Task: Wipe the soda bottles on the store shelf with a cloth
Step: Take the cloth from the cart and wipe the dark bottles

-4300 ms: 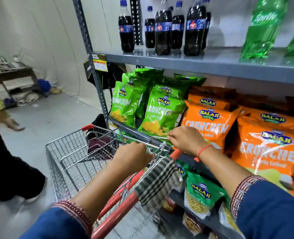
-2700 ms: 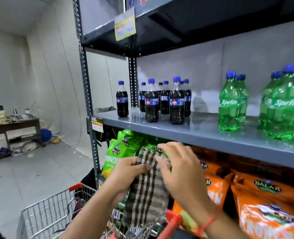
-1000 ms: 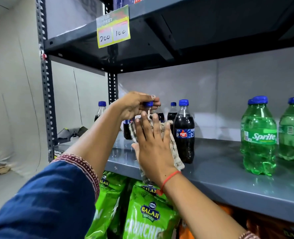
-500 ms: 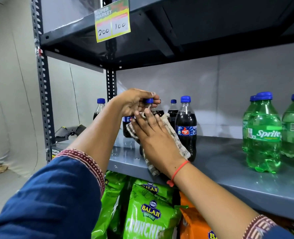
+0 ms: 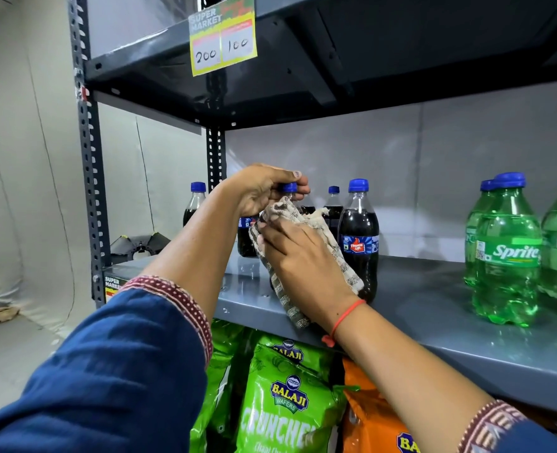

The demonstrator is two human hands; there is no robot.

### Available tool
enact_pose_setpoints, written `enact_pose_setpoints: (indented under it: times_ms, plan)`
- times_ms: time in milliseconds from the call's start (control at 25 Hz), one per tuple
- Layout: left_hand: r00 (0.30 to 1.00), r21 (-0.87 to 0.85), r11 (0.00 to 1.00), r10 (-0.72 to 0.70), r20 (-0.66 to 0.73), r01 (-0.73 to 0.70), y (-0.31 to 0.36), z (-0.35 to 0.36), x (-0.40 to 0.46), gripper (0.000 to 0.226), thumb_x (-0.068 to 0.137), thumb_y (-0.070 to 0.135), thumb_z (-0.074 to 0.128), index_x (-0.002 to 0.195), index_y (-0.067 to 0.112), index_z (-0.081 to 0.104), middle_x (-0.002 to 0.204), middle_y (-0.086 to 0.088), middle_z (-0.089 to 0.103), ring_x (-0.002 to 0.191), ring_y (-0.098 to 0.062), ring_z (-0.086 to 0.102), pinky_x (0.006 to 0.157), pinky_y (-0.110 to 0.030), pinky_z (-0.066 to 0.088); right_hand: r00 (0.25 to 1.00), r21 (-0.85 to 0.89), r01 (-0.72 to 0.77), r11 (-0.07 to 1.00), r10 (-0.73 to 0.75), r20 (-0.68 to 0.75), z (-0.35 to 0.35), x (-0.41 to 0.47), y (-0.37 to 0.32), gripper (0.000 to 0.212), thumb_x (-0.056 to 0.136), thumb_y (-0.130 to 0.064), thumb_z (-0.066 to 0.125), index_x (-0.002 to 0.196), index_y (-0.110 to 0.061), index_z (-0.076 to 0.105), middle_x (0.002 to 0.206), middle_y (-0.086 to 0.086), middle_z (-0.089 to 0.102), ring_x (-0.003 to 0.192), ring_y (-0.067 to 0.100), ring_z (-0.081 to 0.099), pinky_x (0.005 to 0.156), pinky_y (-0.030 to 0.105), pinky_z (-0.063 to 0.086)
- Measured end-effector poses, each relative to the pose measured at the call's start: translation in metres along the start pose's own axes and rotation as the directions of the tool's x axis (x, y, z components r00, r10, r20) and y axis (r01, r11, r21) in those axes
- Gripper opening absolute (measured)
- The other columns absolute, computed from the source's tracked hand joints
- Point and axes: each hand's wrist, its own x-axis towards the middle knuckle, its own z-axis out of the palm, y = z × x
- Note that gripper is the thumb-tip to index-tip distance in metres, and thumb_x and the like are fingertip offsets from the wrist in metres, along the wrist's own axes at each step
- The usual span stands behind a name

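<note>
Several dark cola bottles with blue caps stand on the grey shelf [image 5: 434, 338]. My left hand [image 5: 264, 191] pinches the cap of one cola bottle [image 5: 290, 188] at the shelf's front; its body is hidden. My right hand [image 5: 300, 253] presses a checked cloth [image 5: 332, 253] flat against that bottle's side, and the cloth's end hangs over the shelf edge. Another cola bottle [image 5: 358, 240] stands just right of it, touching the cloth. Green Sprite bottles [image 5: 507, 256] stand farther right.
A dark shelf [image 5: 336, 60] with a yellow price tag [image 5: 223, 37] hangs close above. A slotted steel upright [image 5: 89, 178] borders the left side. Green [image 5: 287, 403] and orange snack bags [image 5: 368, 420] fill the shelf below. A lone cola bottle [image 5: 195, 204] stands at far left.
Both hands took the cloth from the cart and rose to the bottle shelf. Over the last second my right hand has slid the cloth slightly along the held bottle.
</note>
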Motion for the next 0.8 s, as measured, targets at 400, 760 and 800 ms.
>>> enact_pose_setpoints:
  times_ms: [400, 760, 800]
  plan:
    - [0.996, -0.055, 0.995, -0.076, 0.039, 0.078, 0.002, -0.001, -0.003, 0.018, 0.087, 0.012, 0.053, 0.090, -0.002, 0.064, 0.069, -0.005, 0.075, 0.070, -0.014, 0.070, 0.068, -0.021, 0.058, 0.946, -0.104, 0.152, 0.983, -0.114, 0.304, -0.002, 0.000, 0.014, 0.054, 0.097, -0.029, 0.035, 0.143, -0.008, 0.016, 0.155, 0.009, 0.015, 0.142, 0.029, 0.007, 0.110, 0.040, -0.009]
    - [0.997, -0.016, 0.997, -0.074, 0.015, 0.074, 0.003, 0.003, -0.004, 0.018, 0.088, 0.013, 0.051, 0.085, 0.001, 0.063, 0.068, -0.004, 0.073, 0.070, -0.014, 0.067, 0.071, -0.025, 0.055, 0.845, 0.001, 0.357, 0.934, -0.323, 0.426, 0.000, 0.004, 0.022, 0.047, 0.096, -0.017, 0.031, 0.141, -0.008, 0.023, 0.155, 0.008, 0.016, 0.143, 0.026, 0.006, 0.113, 0.038, -0.010]
    - [0.997, -0.019, 0.997, -0.077, 0.016, 0.077, 0.004, 0.004, -0.004, 0.017, 0.088, 0.013, 0.051, 0.086, 0.001, 0.063, 0.066, -0.003, 0.073, 0.067, -0.014, 0.068, 0.067, -0.025, 0.056, 0.833, 0.018, 0.383, 0.923, -0.354, 0.426, -0.001, 0.004, 0.023, 0.045, 0.096, -0.017, 0.031, 0.140, -0.009, 0.026, 0.155, 0.008, 0.018, 0.143, 0.026, 0.007, 0.114, 0.037, -0.008]
